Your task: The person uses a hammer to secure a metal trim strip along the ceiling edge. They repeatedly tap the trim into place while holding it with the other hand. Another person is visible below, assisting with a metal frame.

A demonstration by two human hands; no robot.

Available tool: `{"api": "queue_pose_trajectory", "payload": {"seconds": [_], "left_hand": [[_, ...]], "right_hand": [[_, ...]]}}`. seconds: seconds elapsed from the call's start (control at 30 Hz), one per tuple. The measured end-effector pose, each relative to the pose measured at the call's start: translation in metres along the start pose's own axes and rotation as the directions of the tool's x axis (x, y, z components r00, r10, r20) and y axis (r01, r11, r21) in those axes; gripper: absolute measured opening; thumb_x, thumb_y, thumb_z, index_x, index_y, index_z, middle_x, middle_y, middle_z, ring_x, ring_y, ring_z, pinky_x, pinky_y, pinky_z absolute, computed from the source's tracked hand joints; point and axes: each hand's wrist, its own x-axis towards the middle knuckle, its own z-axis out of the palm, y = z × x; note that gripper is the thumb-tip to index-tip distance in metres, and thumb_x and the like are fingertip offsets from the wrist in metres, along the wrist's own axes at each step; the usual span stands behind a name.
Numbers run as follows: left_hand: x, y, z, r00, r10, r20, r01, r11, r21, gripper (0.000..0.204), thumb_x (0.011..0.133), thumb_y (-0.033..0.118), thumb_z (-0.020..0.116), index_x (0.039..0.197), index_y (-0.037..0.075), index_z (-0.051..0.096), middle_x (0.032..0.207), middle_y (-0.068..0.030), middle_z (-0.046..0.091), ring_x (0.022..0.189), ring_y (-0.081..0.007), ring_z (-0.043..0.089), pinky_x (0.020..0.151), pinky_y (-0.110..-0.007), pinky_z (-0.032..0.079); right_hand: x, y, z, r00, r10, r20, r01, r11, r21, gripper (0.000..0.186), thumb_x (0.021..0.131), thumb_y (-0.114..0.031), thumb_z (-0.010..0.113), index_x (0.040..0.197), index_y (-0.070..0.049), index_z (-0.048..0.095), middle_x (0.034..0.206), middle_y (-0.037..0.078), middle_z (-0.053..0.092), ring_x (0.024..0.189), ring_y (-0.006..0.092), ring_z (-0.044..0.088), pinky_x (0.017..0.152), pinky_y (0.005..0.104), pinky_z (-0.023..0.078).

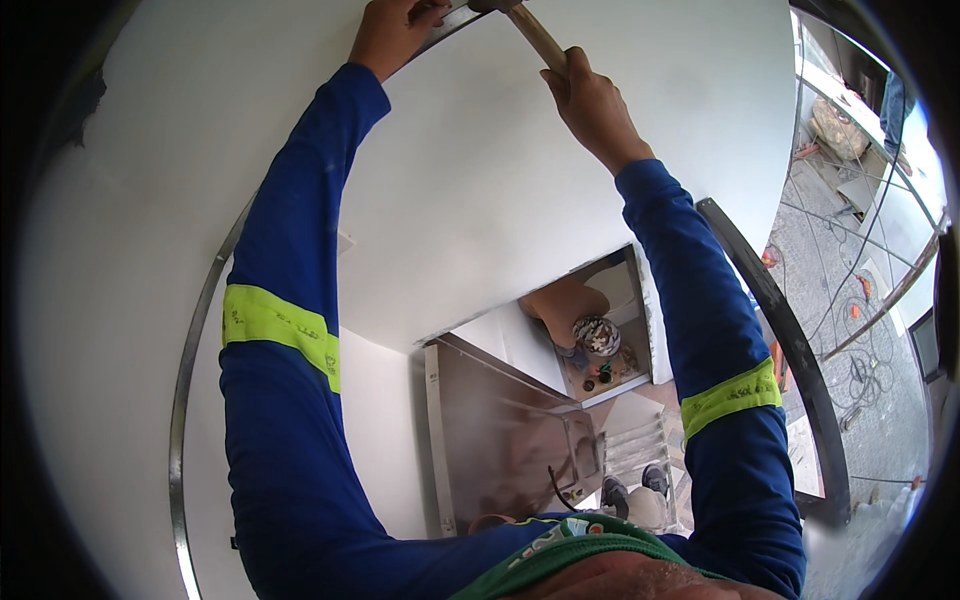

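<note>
A white board surface (560, 230) fills the space in front of me, with a thin metal strip (440, 30) along it at the top edge. My left hand (395, 35) rests at that strip with fingers pinched; what they hold is too small to make out. My right hand (595, 110) is closed around the wooden handle of a hammer (535, 40), whose head is partly cut off by the top edge, just right of my left hand.
Curved metal strips (185, 400) (800, 350) flank my arms. Below are a doorway with a bucket (596, 336), a brown panel (480, 440) and a slatted step (635, 450) near my shoes. At right, cables (865, 390) and bars lie about; someone's leg (893, 105) shows.
</note>
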Motion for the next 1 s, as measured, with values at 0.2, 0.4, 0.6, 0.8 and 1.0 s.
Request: {"api": "queue_pose_trajectory", "payload": {"seconds": [0.2,0.4,0.6,0.8,1.0], "left_hand": [[0.008,-0.008,0.020,0.999,-0.044,0.021,0.048,0.981,-0.187,0.006,0.095,-0.005,0.066,0.099,0.000,0.065,0.083,-0.0073,0.070,0.074,-0.0135,0.071,0.066,-0.028,0.058],[0.008,-0.008,0.018,0.999,-0.010,0.038,0.015,0.987,-0.159,0.007,0.095,-0.006,0.065,0.098,0.000,0.063,0.082,-0.0068,0.067,0.073,-0.0144,0.072,0.066,-0.028,0.058],[0.009,-0.003,0.020,0.997,0.073,-0.019,-0.075,0.989,-0.131,0.006,0.093,-0.005,0.066,0.096,0.000,0.064,0.085,-0.0080,0.064,0.069,-0.0176,0.071,0.062,-0.029,0.057],[0.024,0.010,0.023,0.998,-0.057,-0.024,0.055,0.995,-0.083,0.002,0.092,0.000,0.071,0.093,-0.001,0.070,0.091,-0.0089,0.066,0.069,-0.0175,0.071,0.059,-0.029,0.058],[0.021,0.013,0.029,0.994,-0.037,-0.101,0.031,0.998,-0.062,0.003,0.091,0.002,0.072,0.093,0.000,0.072,0.090,-0.0081,0.066,0.067,-0.0166,0.070,0.058,-0.028,0.058]], "right_hand": [[-0.001,-0.003,-0.001,0.999,0.028,0.018,-0.029,0.997,0.073,0.029,0.105,-0.029,0.058,0.108,-0.002,0.046,0.069,0.022,0.065,0.061,0.0432,0.066,0.053,0.0506,0.050],[-0.002,0.003,-0.004,0.996,0.071,-0.060,-0.062,0.987,0.150,0.030,0.104,-0.031,0.059,0.105,-0.005,0.043,0.068,0.019,0.063,0.060,0.0414,0.063,0.053,0.0505,0.046],[-0.001,0.013,0.008,0.988,0.039,-0.152,-0.020,0.992,0.121,0.030,0.104,-0.031,0.059,0.106,-0.006,0.043,0.070,0.021,0.064,0.061,0.0434,0.064,0.053,0.0509,0.047],[0.002,0.022,0.013,0.987,0.042,-0.154,-0.026,0.995,0.101,0.030,0.105,-0.030,0.060,0.107,-0.003,0.047,0.071,0.022,0.066,0.064,0.0434,0.067,0.054,0.0481,0.052],[0.002,0.024,0.016,0.985,0.047,-0.166,-0.031,0.995,0.100,0.031,0.105,-0.031,0.059,0.109,-0.003,0.048,0.072,0.022,0.067,0.065,0.0433,0.068,0.055,0.0475,0.053]]}}
